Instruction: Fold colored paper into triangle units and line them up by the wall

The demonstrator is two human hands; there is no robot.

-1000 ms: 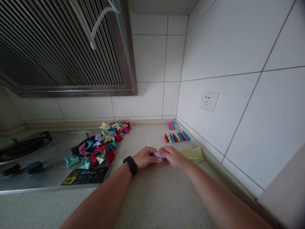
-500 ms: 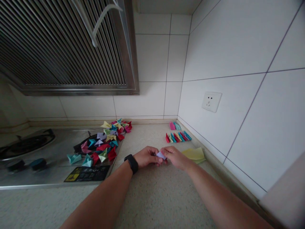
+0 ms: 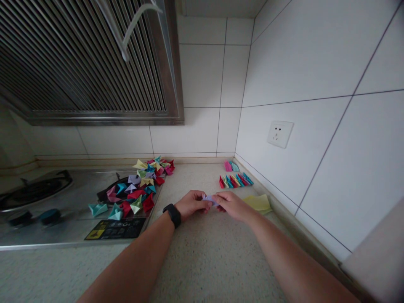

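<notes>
A small piece of folded lilac paper (image 3: 209, 200) is held between my two hands, just above the speckled countertop (image 3: 217, 256). My left hand (image 3: 193, 205), with a black watch on its wrist, pinches the left end of the paper. From the other side, my right hand (image 3: 229, 205) grips its right end with thumb and fingers. The fingers partly cover the paper, so its full shape is hidden. Just beyond my right hand lie yellow paper sheets (image 3: 259, 203).
Many colourful folded paper pieces (image 3: 137, 193) are heaped on the gas stove (image 3: 72, 231) at left. A row of folded papers (image 3: 236, 181) stands at the back right, with pink and teal ones (image 3: 231, 166) behind. A range hood (image 3: 104, 119) hangs overhead; a socket (image 3: 280, 134) is on the right wall.
My hands have drawn slightly apart and the lilac paper now shows as a longer strip between them. Both hands still hold it.
</notes>
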